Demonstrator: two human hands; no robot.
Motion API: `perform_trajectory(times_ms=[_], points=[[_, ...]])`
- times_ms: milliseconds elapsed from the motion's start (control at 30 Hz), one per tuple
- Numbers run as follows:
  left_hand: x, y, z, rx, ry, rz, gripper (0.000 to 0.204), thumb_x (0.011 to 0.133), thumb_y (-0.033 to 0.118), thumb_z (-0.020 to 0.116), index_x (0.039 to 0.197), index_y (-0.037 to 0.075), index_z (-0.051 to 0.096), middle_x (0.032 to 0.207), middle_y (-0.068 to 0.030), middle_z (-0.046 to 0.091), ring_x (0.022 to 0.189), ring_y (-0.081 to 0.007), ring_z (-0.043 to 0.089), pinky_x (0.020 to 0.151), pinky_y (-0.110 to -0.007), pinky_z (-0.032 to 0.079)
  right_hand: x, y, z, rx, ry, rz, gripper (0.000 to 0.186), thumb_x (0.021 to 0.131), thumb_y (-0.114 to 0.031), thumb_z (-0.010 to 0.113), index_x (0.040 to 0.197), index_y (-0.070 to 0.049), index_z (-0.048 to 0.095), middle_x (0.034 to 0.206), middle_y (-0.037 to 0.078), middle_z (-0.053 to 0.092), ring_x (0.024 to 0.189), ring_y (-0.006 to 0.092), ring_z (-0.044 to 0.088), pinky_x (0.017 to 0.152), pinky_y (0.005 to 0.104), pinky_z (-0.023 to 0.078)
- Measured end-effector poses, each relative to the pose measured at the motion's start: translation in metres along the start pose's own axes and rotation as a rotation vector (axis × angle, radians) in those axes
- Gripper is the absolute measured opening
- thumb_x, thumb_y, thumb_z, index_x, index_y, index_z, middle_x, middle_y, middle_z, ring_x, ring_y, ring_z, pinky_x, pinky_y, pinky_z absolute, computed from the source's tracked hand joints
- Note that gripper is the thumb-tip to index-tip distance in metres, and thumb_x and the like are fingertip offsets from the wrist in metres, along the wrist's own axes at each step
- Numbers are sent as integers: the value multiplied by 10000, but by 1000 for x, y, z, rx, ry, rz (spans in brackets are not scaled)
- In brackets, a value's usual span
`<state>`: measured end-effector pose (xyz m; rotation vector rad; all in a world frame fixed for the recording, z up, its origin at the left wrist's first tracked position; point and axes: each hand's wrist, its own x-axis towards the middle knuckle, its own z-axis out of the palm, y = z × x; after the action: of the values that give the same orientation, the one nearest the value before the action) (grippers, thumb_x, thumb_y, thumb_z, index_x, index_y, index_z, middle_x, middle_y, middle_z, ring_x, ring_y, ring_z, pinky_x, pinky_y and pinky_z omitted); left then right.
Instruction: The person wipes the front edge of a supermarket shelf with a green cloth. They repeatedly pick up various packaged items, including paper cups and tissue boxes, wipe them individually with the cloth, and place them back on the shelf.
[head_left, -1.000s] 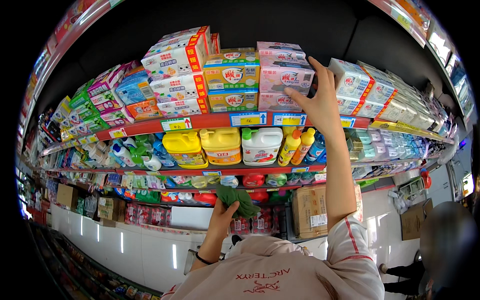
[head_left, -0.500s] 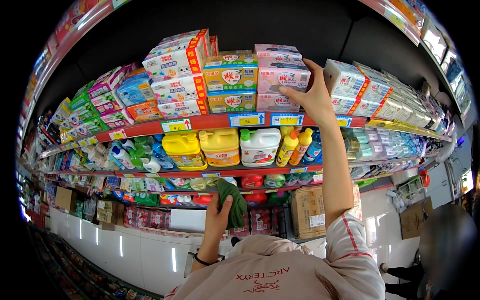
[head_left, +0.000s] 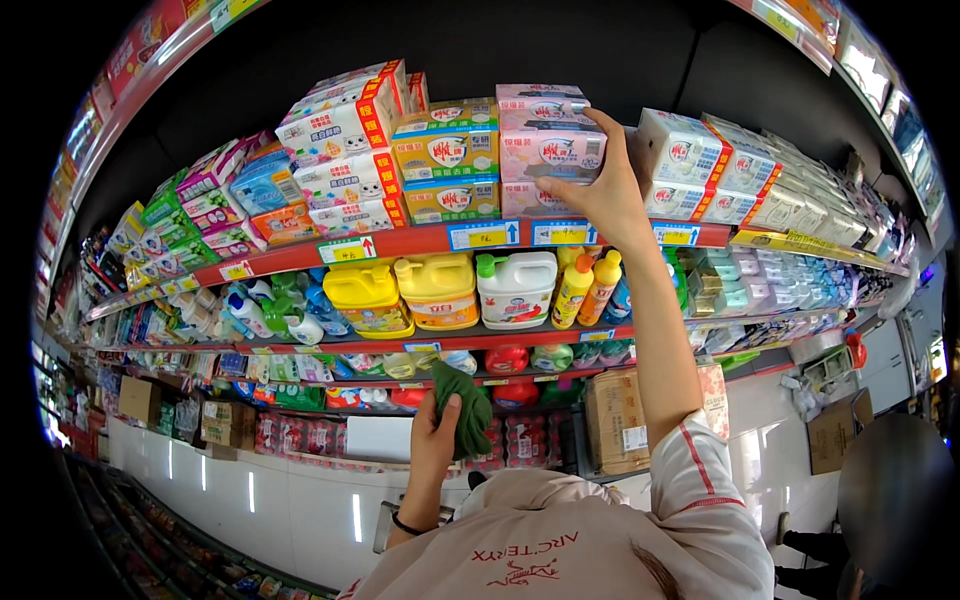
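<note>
My right hand reaches up to the top shelf. Its thumb presses the front of a pink stack of boxed soap packs, and its fingers curl round the stack's right side. Directly left of the pink stack, and touching it, are yellow and green soap packs. A dark green cloth is bunched in my left hand, held low in front of the lower shelves. Part of the cloth is hidden behind the thumb and palm.
White packs with red bands rise at the left; more white packs stand right of my hand. Below are yellow jugs, a white jug and bottles. A cardboard box is on the floor; a person is at far right.
The view has shifted slightly. The pink stack and the yellow packs beside it appear a little further left, with my right hand still against the pink stack. My left hand keeps the cloth.
</note>
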<state>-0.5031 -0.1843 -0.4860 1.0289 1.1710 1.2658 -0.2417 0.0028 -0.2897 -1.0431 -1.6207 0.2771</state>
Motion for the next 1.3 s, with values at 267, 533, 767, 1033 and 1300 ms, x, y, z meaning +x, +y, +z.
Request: perform_trajectory(times_ms=[267, 533, 767, 1033, 1300], points=[[-8, 3, 2, -50, 57, 38, 301, 1042, 234, 537, 1199, -19, 584, 1042, -45, 668, 918, -84, 583, 803, -245, 480, -3, -10, -3, -54, 12, 57, 881, 698, -108, 891, 1400, -29, 365, 1229, 200, 607, 1131, 277, 635, 939, 374, 550], [-12, 3, -1, -52, 73, 44, 328, 1047, 251, 527, 1241, -8, 582, 1084, -45, 656, 938, -89, 577, 829, -247, 472, -8, -11, 2, -130, 71, 26, 866, 689, -100, 894, 1388, -31, 387, 1264, 198, 586, 1173, 294, 615, 976, 387, 526], [-12, 18, 5, -104, 156, 102, 364, 1058, 280, 494, 1287, 7, 569, 1143, -47, 645, 977, -97, 576, 845, -244, 469, -14, 6, -3, 56, 181, -20, 897, 680, -75, 894, 1414, -27, 381, 1319, 178, 500, 1239, 271, 535, 1054, 380, 459], [-19, 123, 39, 77, 242, 630, 207, 1006, 183, 580, 1113, 6, 568, 1013, -45, 613, 832, -83, 569, 720, -245, 469, -63, -40, -14, -129, 265, -267, 921, 629, 63, 856, 1414, -34, 383, 1306, 135, 402, 1249, 270, 476, 1063, 378, 438], [-5, 168, 123, 812, 142, 1229, 271, 790, 59, 756, 1028, 24, 630, 843, -132, 612, 708, -339, 600, 606, -415, 475, -140, -63, 7, 239, 71, -212, 700, 727, -20, 782, 1340, -10, 444, 1281, 186, 543, 1188, 361, 547, 993, 417, 444]])
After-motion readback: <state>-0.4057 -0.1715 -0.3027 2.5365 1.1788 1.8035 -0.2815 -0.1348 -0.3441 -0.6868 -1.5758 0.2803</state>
